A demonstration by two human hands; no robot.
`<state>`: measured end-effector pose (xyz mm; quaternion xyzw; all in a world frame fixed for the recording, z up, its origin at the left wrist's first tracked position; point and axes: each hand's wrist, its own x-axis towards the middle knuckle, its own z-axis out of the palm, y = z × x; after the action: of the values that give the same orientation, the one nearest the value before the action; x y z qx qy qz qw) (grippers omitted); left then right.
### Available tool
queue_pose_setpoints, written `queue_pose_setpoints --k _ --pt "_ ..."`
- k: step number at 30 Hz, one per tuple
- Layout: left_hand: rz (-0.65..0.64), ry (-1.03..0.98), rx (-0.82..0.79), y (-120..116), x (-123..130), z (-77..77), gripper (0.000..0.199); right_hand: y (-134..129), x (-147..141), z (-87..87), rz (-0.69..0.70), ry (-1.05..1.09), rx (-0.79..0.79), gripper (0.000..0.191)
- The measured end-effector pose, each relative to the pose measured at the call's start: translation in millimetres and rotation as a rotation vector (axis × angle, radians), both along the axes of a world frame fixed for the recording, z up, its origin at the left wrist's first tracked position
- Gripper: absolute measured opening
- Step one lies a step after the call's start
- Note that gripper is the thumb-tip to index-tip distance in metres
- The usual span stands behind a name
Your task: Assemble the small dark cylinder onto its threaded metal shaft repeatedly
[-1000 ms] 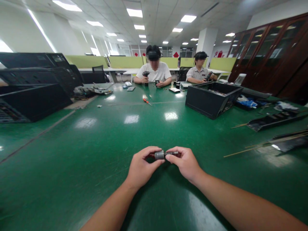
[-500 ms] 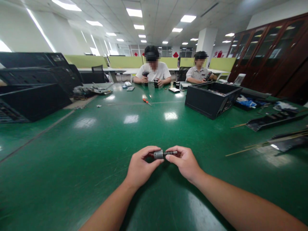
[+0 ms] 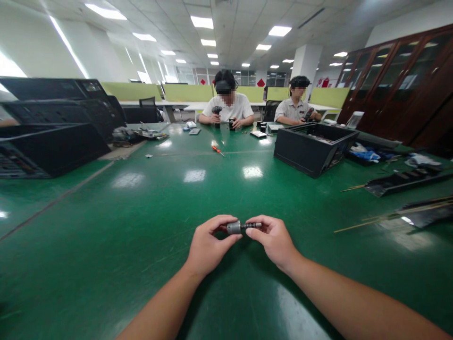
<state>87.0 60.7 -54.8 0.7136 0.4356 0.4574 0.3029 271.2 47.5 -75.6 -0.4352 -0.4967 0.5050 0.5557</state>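
A small grey metal cylinder with a thin, dark, ridged shaft lies level between my hands, just above the green table. It looks like a small motor with a worm shaft. My left hand pinches the cylinder from the left, thumb below and fingers above and behind. Around the shaft close the thumb and fingers of my right hand, and the bright tip sticks out to the right. Fingers cover the cylinder's left end in part.
An orange-handled screwdriver lies farther out. Black computer cases stand at right and left. Thin brass-coloured rods rest on the right. Across the table sit two people, one holding a power drill.
The view has shifted slightly, so the room appears a little lower and farther right. My hands keep the same hold on the motor-like part, with hardly any movement.
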Motion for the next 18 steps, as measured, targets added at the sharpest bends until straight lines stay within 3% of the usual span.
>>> queue_pose_setpoints --k 18 --pt "-0.005 -0.023 -0.011 0.9 -3.2 -3.7 0.028 -0.2 0.0 0.4 -0.016 0.044 -0.017 0.019"
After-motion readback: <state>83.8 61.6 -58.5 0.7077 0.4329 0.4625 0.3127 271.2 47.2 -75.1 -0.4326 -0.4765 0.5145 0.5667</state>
